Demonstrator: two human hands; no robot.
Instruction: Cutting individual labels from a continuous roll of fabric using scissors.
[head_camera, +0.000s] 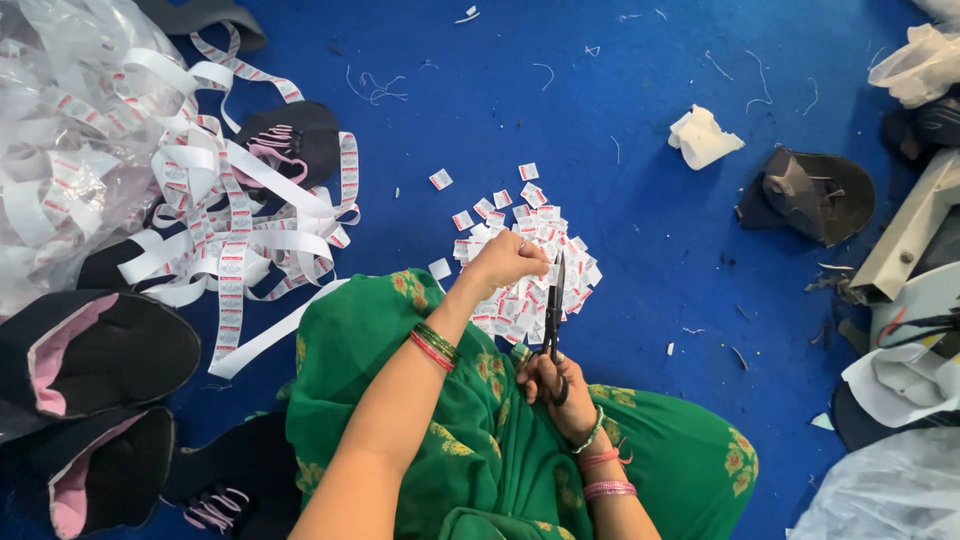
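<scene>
Head view: right grip (560, 390) clamps scissors (553, 310) pointing away, left grip (505, 260) pinches label (545, 258).

Black scissors (553, 318) upright over heaped white cut labels (530, 262).

Left hand (505, 262) reaches far from the body, forearm stretched out, wrist bent, fingers pinched closed, bangles at the wrist. Right hand (552, 385) sits nearer, close to the lap, grip curled shut, knuckles up, bracelets on wrist, forearm angled in from right.
</scene>
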